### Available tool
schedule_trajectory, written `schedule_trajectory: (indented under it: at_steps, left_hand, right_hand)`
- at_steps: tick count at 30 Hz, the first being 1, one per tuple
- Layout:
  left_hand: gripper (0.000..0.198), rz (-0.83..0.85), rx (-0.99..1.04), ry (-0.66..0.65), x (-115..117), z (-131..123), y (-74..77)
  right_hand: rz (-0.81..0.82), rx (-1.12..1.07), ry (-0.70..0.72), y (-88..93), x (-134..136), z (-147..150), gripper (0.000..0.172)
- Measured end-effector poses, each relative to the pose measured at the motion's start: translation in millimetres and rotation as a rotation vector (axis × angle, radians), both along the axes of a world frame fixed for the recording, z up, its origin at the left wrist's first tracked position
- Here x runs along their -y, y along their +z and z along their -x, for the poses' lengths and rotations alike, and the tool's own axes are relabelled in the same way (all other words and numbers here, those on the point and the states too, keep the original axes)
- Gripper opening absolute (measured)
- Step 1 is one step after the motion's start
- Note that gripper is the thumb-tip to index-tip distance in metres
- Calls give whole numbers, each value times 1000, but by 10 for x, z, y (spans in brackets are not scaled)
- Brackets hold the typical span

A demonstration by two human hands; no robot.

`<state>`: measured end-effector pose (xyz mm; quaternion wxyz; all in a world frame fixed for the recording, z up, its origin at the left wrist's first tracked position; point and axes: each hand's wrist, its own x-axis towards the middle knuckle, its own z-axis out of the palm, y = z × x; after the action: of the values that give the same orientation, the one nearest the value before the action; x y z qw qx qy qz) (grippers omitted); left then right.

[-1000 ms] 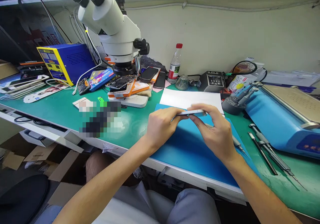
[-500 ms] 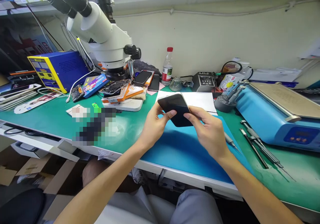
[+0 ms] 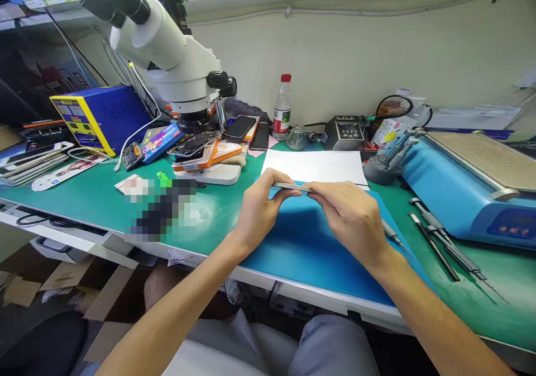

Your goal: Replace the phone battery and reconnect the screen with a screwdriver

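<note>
Between both hands a smartphone (image 3: 292,186) is held edge-on, so only its thin silvery side shows; its faces are hidden. My left hand (image 3: 263,211) grips one end, fingers over the top and thumb underneath. The other end is pinched by my right hand (image 3: 352,217), thumb below and fingers above. Below the phone lies a blue work mat (image 3: 310,253), which it does not touch. A white sheet of paper (image 3: 314,165) lies just behind the hands. A grey pen-like screwdriver (image 3: 391,232) rests on the mat beside my right wrist.
A microscope (image 3: 180,80) stands over stacked phones and boxes (image 3: 209,155) at the left. Behind the paper are a bottle (image 3: 282,110) and a glass jar (image 3: 296,138). At right sit a blue heating-plate machine (image 3: 469,191) and slim tools (image 3: 448,242) on the green bench.
The phone has been tilted from showing its dark face to lying edge-on to my view. Both hands have turned with it and keep their hold.
</note>
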<state>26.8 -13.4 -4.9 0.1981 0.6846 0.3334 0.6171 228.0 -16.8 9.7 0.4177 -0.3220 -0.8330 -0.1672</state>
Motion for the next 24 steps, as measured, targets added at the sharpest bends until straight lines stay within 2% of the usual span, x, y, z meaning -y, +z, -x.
schedule_trajectory:
  at_steps: [9,15,20,24]
  left_hand:
    - [12,54,86,-50,43,6,20]
    - [10,23,131,-33,71,3,47]
    - [11,30,192,-79,51,-12,58]
    - [11,-8,230,-216,31,-27,42]
  right_hand:
    - [-6,-25,18,4,-9,5,18]
    - [79,-104,63,22,27,55,33]
    - [177,-324,39,59,57,55,13]
    - [195,-375,71,60,80,48,11]
